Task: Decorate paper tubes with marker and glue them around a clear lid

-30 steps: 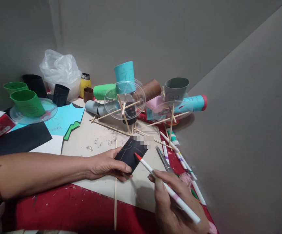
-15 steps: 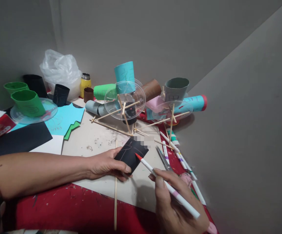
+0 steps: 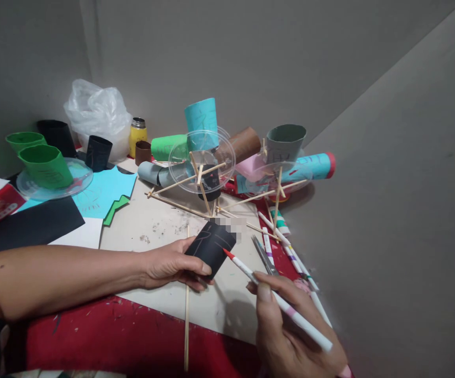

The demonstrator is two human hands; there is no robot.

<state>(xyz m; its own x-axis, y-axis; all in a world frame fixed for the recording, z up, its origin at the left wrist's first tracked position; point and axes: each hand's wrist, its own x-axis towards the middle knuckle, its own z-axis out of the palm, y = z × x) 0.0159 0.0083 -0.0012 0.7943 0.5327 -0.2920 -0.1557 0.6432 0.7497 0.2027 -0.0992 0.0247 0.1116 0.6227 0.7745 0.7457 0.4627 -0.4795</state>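
My left hand (image 3: pixel 172 266) grips a small piece of black paper (image 3: pixel 210 245), curled a little and tilted up off the beige board (image 3: pixel 148 223). Faint lines are drawn on the paper. My right hand (image 3: pixel 290 336) holds a white marker with a red tip (image 3: pixel 278 302); the tip sits just off the paper's lower right edge. A long wooden skewer (image 3: pixel 187 315) lies on the board under my left hand.
Behind stands a frame of skewers with clear plastic lids (image 3: pixel 201 157) and paper tubes in teal (image 3: pixel 201 121), brown, grey and green. Scissors (image 3: pixel 262 257) and several markers (image 3: pixel 286 244) lie at the right. Green paper cups (image 3: pixel 44 165), coloured sheets, a plastic bag (image 3: pixel 97 113) and a yellow jar are at left.
The black paper has curled and lifted slightly in my left hand. My right hand and the marker have drawn back a little to the right, off the paper.
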